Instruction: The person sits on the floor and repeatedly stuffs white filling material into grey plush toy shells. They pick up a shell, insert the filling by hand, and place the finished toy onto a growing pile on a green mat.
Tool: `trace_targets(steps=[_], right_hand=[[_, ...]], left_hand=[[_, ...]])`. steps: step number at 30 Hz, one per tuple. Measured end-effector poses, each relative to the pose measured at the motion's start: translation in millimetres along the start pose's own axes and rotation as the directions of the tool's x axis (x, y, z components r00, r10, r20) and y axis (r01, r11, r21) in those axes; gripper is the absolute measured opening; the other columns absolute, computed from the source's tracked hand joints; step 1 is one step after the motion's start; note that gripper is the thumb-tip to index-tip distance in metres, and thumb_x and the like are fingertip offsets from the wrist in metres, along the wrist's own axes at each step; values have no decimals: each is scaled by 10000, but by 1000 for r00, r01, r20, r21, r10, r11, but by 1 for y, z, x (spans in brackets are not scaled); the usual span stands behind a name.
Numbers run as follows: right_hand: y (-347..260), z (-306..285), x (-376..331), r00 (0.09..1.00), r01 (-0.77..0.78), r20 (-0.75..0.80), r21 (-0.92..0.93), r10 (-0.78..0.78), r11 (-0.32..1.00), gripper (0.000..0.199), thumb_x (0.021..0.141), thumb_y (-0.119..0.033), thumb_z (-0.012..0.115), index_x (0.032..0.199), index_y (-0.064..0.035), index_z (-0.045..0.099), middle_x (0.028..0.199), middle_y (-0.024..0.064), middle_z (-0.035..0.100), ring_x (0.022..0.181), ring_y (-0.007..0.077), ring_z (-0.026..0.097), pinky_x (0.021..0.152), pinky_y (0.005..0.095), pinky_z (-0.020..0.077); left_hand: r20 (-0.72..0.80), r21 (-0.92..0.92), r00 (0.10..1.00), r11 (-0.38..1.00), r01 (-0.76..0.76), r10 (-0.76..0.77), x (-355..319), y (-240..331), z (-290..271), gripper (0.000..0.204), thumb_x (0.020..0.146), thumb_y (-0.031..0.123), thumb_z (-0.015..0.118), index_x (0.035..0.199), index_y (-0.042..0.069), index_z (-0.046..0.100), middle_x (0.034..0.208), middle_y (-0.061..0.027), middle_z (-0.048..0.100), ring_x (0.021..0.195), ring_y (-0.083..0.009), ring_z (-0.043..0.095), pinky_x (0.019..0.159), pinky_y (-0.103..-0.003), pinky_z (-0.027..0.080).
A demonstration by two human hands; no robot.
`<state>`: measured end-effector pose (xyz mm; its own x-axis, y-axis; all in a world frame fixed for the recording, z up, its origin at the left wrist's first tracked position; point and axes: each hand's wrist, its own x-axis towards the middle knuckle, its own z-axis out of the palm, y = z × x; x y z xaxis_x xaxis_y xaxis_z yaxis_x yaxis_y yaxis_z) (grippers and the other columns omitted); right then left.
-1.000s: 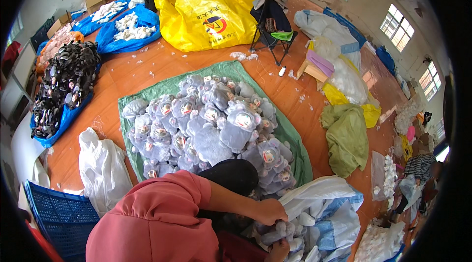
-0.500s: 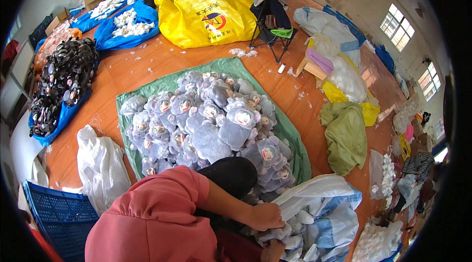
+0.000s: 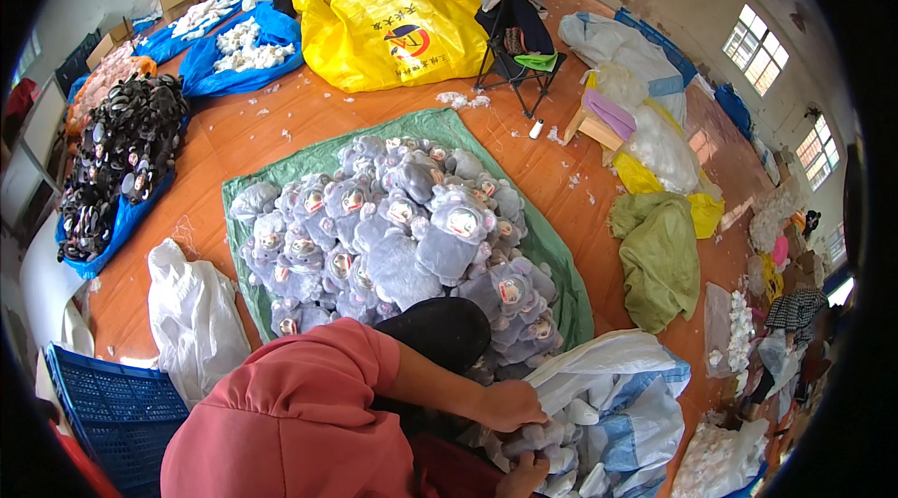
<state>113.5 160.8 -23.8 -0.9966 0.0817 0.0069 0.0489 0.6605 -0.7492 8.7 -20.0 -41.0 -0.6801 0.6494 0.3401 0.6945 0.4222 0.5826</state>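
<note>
At the lower right, a white and blue woven sack [image 3: 622,437] lies with its mouth spread, and several small grey plush pieces [image 3: 559,437] show in it. My left hand [image 3: 511,405] is closed, its fingertips on a grey plush piece at the sack's near side. Just below it, my right hand [image 3: 526,476] pinches the same grey plush; part of this hand is cut off by the lower edge. Ahead of me, a big heap of grey plush toys [image 3: 398,259] with pale faces and round ears covers a green sheet [image 3: 449,124].
A white sack [image 3: 192,316] and a blue plastic crate [image 3: 112,414] stand at my left. Dark plush pieces [image 3: 122,161] are piled beyond. Farther off are a large yellow bag [image 3: 388,21] and a folding chair [image 3: 514,49]. An olive sack [image 3: 655,259] lies right.
Both hands have shifted slightly to the right at the sack's mouth. The right hand's fingers have come up closer to the left hand, on the grey plush. The toy heap looks unchanged.
</note>
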Motion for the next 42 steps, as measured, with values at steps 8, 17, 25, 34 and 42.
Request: trace_targets(steps=[8,17,25,34,42], right_hand=[[39,-7,2,993,120,15,-255,-120,959,187,863,-97,544,978,20,633,973,245,625,841,372,583,749,452,482],[-22,-9,6,928,-372,109,313,357,874,252,843,-128,613,1008,61,645,937,170,656,809,268,586,750,399,480],[14,-4,11,967,-213,138,-33,216,976,329,806,-129,633,1044,98,616,890,172,655,784,291,578,760,395,479],[48,2,8,973,-118,-198,20,119,993,232,747,-63,592,949,52,605,851,164,642,768,281,624,720,403,506],[-1,-1,22,985,147,-134,289,-112,946,57,828,12,600,840,-44,598,852,51,540,757,166,504,679,268,413]], left_hand=[[-34,-105,999,994,-26,22,2,-9,-1,348,705,129,638,1050,139,689,735,-155,626,742,-383,622,629,-495,471],[9,-61,999,998,-34,34,3,-10,-3,359,705,124,620,1058,145,687,735,-148,625,730,-387,620,624,-496,470],[66,-6,995,998,-70,70,5,-12,-5,334,708,130,627,1035,148,691,730,-143,626,721,-385,619,613,-494,467],[310,-86,951,995,55,-26,18,-9,-27,269,744,208,650,1005,161,698,814,-146,670,800,-389,642,667,-517,482],[195,-12,941,959,284,-276,13,-18,-34,369,738,164,621,1095,217,696,928,-159,689,875,-372,649,762,-487,502]])
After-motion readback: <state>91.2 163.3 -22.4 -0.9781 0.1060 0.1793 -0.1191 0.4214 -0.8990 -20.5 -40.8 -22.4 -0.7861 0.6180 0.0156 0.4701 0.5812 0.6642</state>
